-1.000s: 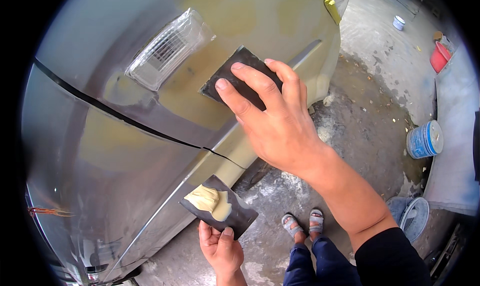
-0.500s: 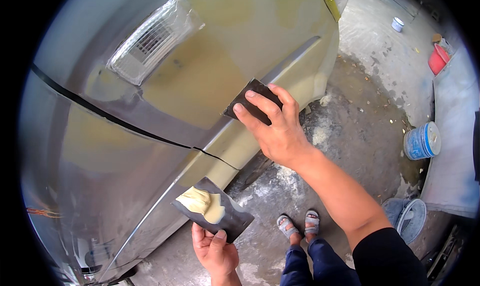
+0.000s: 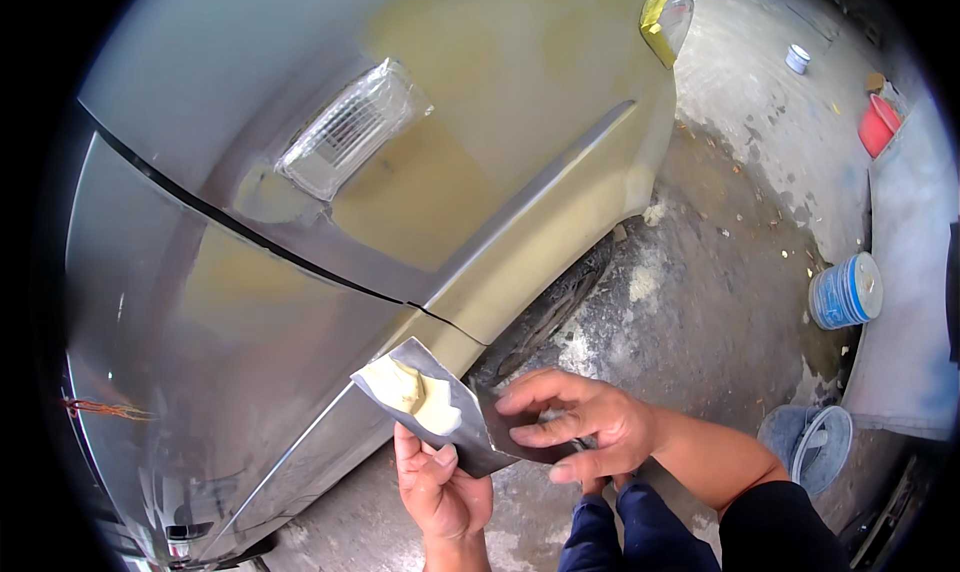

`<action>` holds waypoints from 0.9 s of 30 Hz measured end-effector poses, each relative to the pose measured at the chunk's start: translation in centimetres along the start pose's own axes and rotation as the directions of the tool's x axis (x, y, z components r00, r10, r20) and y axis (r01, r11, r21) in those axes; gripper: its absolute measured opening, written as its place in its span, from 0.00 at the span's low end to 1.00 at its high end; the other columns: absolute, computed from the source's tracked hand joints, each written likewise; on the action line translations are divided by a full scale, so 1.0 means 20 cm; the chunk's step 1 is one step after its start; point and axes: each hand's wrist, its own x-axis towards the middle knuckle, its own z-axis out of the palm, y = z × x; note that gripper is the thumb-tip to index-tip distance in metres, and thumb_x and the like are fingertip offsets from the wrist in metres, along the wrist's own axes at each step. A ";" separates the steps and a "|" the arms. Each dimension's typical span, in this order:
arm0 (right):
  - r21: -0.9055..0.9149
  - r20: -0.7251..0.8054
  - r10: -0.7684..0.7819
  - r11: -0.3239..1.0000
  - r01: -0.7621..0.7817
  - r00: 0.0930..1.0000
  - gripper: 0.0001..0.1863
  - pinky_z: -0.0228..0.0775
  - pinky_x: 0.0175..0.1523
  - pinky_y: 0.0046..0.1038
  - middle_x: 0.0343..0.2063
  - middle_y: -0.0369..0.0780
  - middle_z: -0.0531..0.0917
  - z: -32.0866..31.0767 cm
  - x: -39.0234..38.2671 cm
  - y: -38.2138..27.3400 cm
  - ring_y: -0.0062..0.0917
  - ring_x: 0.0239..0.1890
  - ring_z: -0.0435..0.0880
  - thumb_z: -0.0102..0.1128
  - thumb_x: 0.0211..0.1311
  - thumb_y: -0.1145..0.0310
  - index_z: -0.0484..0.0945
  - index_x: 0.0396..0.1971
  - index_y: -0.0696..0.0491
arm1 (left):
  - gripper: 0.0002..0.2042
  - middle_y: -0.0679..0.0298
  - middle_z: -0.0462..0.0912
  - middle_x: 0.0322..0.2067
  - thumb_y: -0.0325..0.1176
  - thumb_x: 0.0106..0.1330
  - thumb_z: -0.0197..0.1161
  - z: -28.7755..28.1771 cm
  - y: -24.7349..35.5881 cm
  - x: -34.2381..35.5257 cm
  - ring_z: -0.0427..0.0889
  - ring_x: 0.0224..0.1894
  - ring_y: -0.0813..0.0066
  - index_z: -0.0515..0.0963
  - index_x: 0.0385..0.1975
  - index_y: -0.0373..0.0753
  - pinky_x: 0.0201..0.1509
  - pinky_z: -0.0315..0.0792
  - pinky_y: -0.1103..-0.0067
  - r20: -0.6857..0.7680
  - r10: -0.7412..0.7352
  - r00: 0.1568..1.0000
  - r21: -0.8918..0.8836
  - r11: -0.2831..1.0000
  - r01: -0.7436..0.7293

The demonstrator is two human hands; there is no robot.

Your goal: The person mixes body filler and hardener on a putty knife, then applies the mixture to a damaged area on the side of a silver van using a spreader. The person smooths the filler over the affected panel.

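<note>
My left hand (image 3: pixel 445 494) grips the lower edge of a dark flat plate (image 3: pixel 474 452), thumb on top. A mound of cream-coloured putty (image 3: pixel 402 386) lies on the plate's far left part. Close against the plate's right edge, my right hand (image 3: pixel 622 424) is closed on a dark thin putty spreader (image 3: pixel 505 436), partly hidden by the fingers. Beyond both hands is a grey vehicle body (image 3: pixel 290 372) with yellowish, smoothed filler patches (image 3: pixel 430 192). A lamp-like fitting (image 3: pixel 350 137) wrapped in clear plastic sits in its side.
A dark seam (image 3: pixel 240 234) crosses the body. Yellow tape (image 3: pixel 655 17) edges its far corner. On the stained concrete floor (image 3: pixel 700 302) to the right are a blue-and-white bucket (image 3: pixel 838 292), a grey pail (image 3: pixel 822 450), a red container (image 3: pixel 878 127) and a small white tin (image 3: pixel 797 60).
My right hand has drawn back from the vehicle's lower side panel to the plate, bringing the spreader along. The plate stays in my left hand; the view has shifted slightly.
</note>
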 end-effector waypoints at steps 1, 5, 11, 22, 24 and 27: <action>-0.157 -0.006 -0.055 0.986 0.053 0.998 0.23 0.61 0.61 0.39 0.55 0.42 0.73 -0.02 0.00 0.01 0.39 0.57 0.68 0.69 0.47 0.72 0.81 0.47 0.52 | 0.29 0.52 0.70 0.57 0.18 0.55 0.52 0.02 0.01 0.00 0.72 0.59 0.59 0.59 0.61 0.32 0.66 0.65 0.64 0.008 0.024 1.000 -0.003 1.000 -0.024; -0.778 -0.149 -0.135 0.628 -0.032 0.980 0.26 0.61 0.60 0.43 0.53 0.41 0.74 -0.13 0.15 0.01 0.44 0.55 0.66 0.69 0.43 0.74 0.79 0.48 0.50 | 0.29 0.52 0.70 0.57 0.19 0.55 0.53 -0.01 0.06 -0.01 0.72 0.60 0.59 0.59 0.61 0.31 0.65 0.66 0.65 0.010 0.065 0.998 0.078 0.995 -0.065; -0.949 -0.224 -0.393 0.297 -0.108 0.892 0.29 0.58 0.58 0.43 0.60 0.37 0.66 -0.10 0.54 0.03 0.44 0.57 0.61 0.61 0.49 0.74 0.74 0.56 0.44 | 0.31 0.53 0.71 0.56 0.21 0.54 0.54 -0.05 0.03 -0.02 0.73 0.59 0.60 0.59 0.62 0.31 0.64 0.67 0.65 -0.031 0.029 0.999 0.101 0.995 -0.026; -0.953 -0.227 -0.395 0.280 -0.118 0.890 0.31 0.57 0.57 0.47 0.59 0.39 0.63 0.01 0.54 0.17 0.47 0.58 0.58 0.58 0.47 0.78 0.74 0.56 0.45 | 0.29 0.54 0.72 0.55 0.20 0.55 0.55 -0.12 0.02 -0.06 0.73 0.58 0.62 0.60 0.61 0.32 0.64 0.66 0.66 -0.049 0.043 0.998 0.078 0.996 -0.039; -0.953 -0.224 -0.387 0.279 -0.118 0.895 0.32 0.58 0.58 0.48 0.58 0.38 0.62 0.01 0.47 0.26 0.47 0.58 0.59 0.59 0.47 0.79 0.74 0.57 0.44 | 0.29 0.54 0.72 0.55 0.20 0.55 0.54 -0.16 0.02 -0.06 0.73 0.58 0.62 0.61 0.61 0.32 0.64 0.66 0.67 -0.042 0.051 0.998 0.086 0.995 -0.047; -0.959 -0.204 -0.402 0.266 -0.100 0.893 0.32 0.58 0.59 0.47 0.58 0.38 0.62 -0.01 0.39 0.40 0.47 0.58 0.59 0.59 0.47 0.78 0.74 0.57 0.44 | 0.29 0.54 0.72 0.55 0.19 0.54 0.53 -0.17 0.02 -0.06 0.73 0.58 0.62 0.61 0.60 0.32 0.64 0.66 0.67 -0.065 0.064 0.996 0.098 0.994 -0.057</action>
